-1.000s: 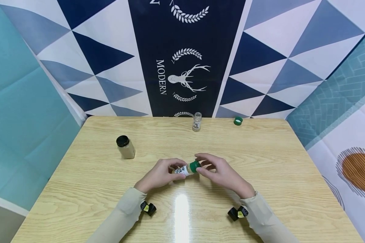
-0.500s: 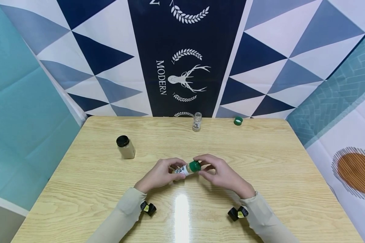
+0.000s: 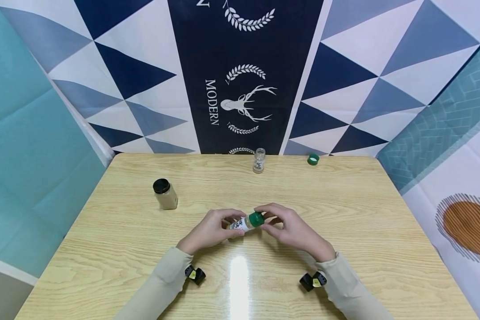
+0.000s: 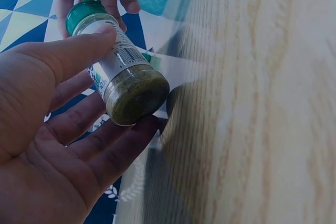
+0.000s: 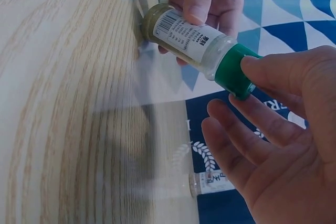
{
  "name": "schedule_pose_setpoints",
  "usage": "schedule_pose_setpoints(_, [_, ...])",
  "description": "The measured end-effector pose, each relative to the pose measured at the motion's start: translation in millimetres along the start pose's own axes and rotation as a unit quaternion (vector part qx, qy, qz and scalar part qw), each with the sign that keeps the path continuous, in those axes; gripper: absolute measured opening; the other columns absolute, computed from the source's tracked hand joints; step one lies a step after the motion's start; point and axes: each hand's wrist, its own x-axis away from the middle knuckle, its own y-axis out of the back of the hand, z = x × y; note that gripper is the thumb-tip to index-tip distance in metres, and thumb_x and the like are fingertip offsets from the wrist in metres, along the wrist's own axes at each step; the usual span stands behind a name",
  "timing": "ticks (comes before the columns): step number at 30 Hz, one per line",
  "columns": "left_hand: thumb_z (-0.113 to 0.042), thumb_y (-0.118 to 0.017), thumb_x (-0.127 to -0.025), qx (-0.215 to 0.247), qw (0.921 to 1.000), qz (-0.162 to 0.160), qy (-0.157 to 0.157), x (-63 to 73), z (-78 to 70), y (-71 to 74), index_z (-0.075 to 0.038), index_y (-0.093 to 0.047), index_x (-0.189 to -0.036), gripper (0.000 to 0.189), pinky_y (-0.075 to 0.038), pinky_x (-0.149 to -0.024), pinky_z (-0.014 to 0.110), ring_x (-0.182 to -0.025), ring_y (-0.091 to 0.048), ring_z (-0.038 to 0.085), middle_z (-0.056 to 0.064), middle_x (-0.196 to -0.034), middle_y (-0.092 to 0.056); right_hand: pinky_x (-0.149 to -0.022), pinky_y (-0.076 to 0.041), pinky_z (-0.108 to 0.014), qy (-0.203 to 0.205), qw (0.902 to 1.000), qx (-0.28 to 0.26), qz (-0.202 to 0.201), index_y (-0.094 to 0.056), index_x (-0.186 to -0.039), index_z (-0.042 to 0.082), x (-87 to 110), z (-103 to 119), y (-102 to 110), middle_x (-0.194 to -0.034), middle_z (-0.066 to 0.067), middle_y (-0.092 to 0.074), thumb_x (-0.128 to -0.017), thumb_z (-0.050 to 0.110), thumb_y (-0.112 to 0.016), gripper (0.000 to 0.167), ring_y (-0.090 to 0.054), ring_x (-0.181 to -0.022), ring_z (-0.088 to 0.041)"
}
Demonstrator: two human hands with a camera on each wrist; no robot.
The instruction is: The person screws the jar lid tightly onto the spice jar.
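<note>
A glass spice jar with a white label and brownish powder inside lies tilted between both hands, over the middle of the wooden table. My left hand grips its body, thumb across the label in the left wrist view. The powder has settled at the jar's base. On the jar's neck sits a green cap. Thumb and index finger of my right hand pinch this cap, while the other fingers spread below it in the right wrist view.
A black-lidded square jar of beige powder stands at the left. Near the back edge stands an uncapped clear glass jar, with a loose green cap to its right. A patterned cloth backdrop rises behind the table.
My right thumb and index finger have shifted slightly around the green cap, uncovering more of it. My left hand and the jar have stayed in place.
</note>
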Motion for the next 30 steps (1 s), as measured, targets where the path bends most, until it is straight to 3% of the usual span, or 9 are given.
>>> schedule_pose_setpoints(8, [-0.026,-0.081,-0.091,0.001,0.9999,0.001,-0.012,-0.7,-0.2,-0.8,-0.016,-0.072,-0.129,0.041,-0.059,-0.084,0.024,-0.097,-0.067,0.008,-0.003,-0.114,-0.074,-0.088,-0.062,-0.031,-0.002,1.0,0.003,-0.002,-0.063,-0.137,0.006,0.2,-1.5,-0.5,-0.129,-0.005,-0.068,-0.097,0.01,-0.072,0.041,-0.07,-0.108,-0.022])
schedule_pose_setpoints(30, [-0.029,-0.082,-0.091,0.01,0.9999,-0.001,0.009,-0.2,-0.1,-1.1,-0.018,-0.072,-0.128,0.04,-0.059,-0.087,0.028,-0.101,-0.067,0.009,-0.003,-0.115,-0.074,-0.087,-0.061,-0.031,-0.012,0.9999,0.004,-0.007,-0.063,-0.137,0.007,0.1,-2.3,-1.5,-0.129,-0.004,-0.069,-0.099,0.019,-0.072,0.041,-0.07,-0.107,-0.02])
